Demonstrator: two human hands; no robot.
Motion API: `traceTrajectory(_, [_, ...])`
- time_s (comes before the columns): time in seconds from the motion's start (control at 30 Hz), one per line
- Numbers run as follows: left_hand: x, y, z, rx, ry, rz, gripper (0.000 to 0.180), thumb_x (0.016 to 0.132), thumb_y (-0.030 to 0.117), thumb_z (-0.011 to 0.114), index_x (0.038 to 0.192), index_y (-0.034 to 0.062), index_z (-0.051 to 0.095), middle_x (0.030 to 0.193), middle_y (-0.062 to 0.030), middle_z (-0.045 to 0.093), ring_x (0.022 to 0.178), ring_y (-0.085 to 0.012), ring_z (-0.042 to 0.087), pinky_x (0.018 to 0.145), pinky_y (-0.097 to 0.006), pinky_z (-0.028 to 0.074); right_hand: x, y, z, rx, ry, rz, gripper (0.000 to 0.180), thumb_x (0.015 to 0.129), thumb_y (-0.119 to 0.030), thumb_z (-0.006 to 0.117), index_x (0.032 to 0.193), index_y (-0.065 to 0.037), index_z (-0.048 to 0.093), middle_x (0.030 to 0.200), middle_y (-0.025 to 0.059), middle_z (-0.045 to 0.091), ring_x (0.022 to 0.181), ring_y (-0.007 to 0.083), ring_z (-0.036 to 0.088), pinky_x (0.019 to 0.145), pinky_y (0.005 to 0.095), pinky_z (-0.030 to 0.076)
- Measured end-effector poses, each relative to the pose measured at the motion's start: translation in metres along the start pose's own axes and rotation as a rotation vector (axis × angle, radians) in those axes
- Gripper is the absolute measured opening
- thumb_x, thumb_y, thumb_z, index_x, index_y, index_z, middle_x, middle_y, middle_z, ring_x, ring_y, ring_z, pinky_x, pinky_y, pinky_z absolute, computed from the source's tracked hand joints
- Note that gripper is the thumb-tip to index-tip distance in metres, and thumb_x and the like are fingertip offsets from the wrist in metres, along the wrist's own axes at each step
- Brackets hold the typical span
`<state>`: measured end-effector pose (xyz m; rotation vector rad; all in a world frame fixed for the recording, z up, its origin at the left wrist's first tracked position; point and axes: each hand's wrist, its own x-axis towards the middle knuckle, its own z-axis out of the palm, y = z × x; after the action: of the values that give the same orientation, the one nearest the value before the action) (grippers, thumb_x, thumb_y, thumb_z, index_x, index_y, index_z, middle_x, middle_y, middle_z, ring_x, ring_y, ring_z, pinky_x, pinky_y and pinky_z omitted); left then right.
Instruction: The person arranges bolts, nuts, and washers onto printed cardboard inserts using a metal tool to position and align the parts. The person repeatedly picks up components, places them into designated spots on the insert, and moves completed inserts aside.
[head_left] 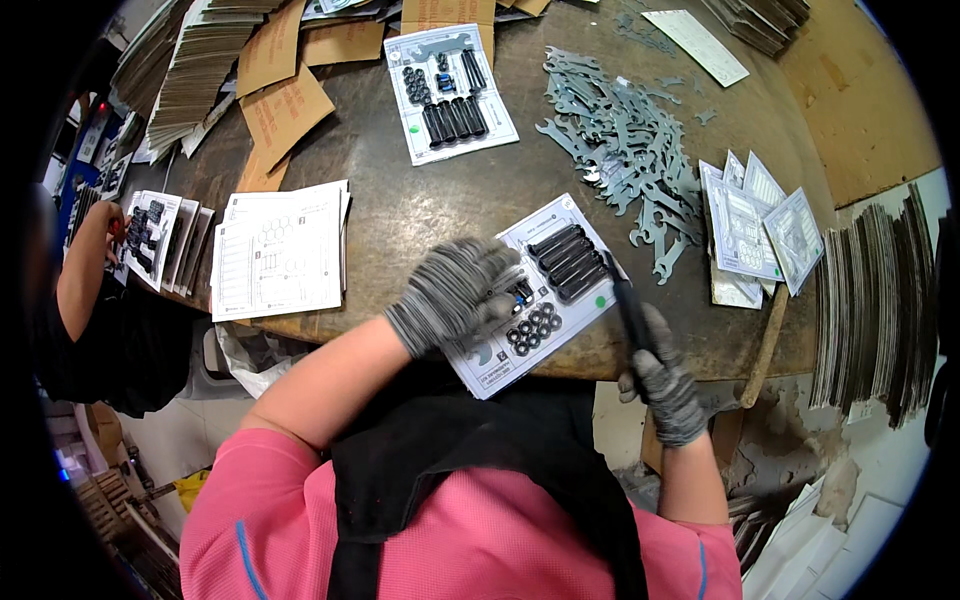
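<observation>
A blurred black elongated tool (pixel 629 315) is gripped in the gloved right hand (pixel 662 382), at the right edge of the hardware card (pixel 572 312), which is laid on the table's (pixel 430 205) near edge. The card is partly covered by the gloved left hand (pixel 458 290), its fingers bent; whether anything is pinched there cannot be told.

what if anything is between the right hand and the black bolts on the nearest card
Only the long black object that the right hand holds, slanting up at the right edge of the card, beside the black bolts; nothing else visible.
</observation>
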<state>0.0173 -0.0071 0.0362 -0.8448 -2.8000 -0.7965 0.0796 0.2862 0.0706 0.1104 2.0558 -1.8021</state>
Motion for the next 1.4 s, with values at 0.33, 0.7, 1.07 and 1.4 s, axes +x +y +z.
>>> traceTrajectory(0.33, [-0.024,-0.012,0.015,0.066,-0.029,-0.047,0.060,0.072,0.038,0.059,0.117,-0.0001,0.050,0.109,-0.0176,0.053,0.099,-0.0321,0.050,0.089,-0.042,0.037,0.033,0.013,0.073,-0.572,-0.027,-0.269,0.043,0.085,-0.009,0.045,0.127,0.001,0.040,0.123,0.0200,0.048,0.114,0.0294,0.047,0.096,0.0345,0.034])
traceTrajectory(0.7, [-0.026,-0.007,0.014,0.032,-0.049,-0.135,0.059,0.070,0.035,0.061,0.116,-0.0004,0.051,0.109,-0.0169,0.053,0.097,-0.0321,0.050,0.087,-0.040,0.039,0.037,-0.031,0.097,-1.024,-0.093,0.130,0.050,0.087,-0.020,0.039,0.136,-0.020,0.026,0.099,0.0248,0.056,0.087,0.0377,0.057,0.077,0.0444,0.044])
traceTrajectory(1.07, [-0.027,-0.006,0.014,0.086,-0.066,-0.138,0.061,0.072,0.038,0.059,0.118,-0.0005,0.050,0.108,-0.0172,0.053,0.098,-0.0305,0.050,0.088,-0.039,0.038,0.015,-0.020,0.098,-1.071,0.064,0.098,0.045,0.088,-0.025,0.040,0.132,-0.024,0.034,0.087,0.0225,0.059,0.080,0.0370,0.058,0.072,0.0460,0.045])
traceTrajectory(1.4, [-0.024,-0.005,0.015,0.096,-0.012,-0.079,0.056,0.071,0.033,0.060,0.115,-0.0006,0.052,0.105,-0.0171,0.053,0.093,-0.0311,0.050,0.084,-0.040,0.039,-0.019,-0.014,0.073,-1.111,0.063,0.074,0.051,0.086,-0.022,0.044,0.134,-0.028,0.030,0.075,0.0206,0.058,0.066,0.0335,0.060,0.062,0.0461,0.047])
